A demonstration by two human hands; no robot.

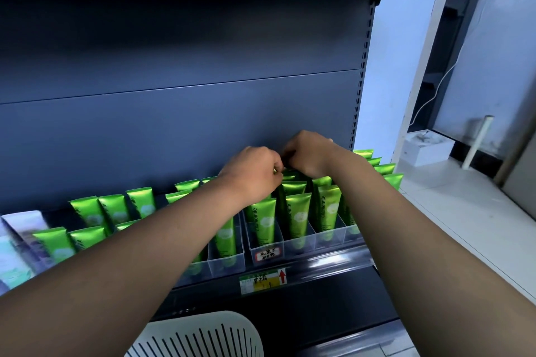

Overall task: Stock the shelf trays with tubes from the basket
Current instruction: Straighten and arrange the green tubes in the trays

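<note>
Step in hand, as I judge it: seating tubes into the rear slots of the right-hand clear tray (301,243), near the back edge of the shelf (333,262).

Both arms reach forward over the shelf's front edge, wrists bent down. My left hand (255,172) and right hand (307,155) sit knuckle to knuckle above the tray's back rows. Fingers of both are curled tight. Something small and green shows between them, probably the crimped end of a tube (285,171); I cannot tell which hand actually has hold of it, or whether both do.

Green tubes (297,217) stand upright, caps down, in the front compartments; the left tray (223,265) is stocked too. The white slatted basket (203,336) sits below the shelf's front edge, contents hidden.

Next move calls for pressing the tube straight down into one slot without tipping its neighbours, then reaching down to the basket.
</note>
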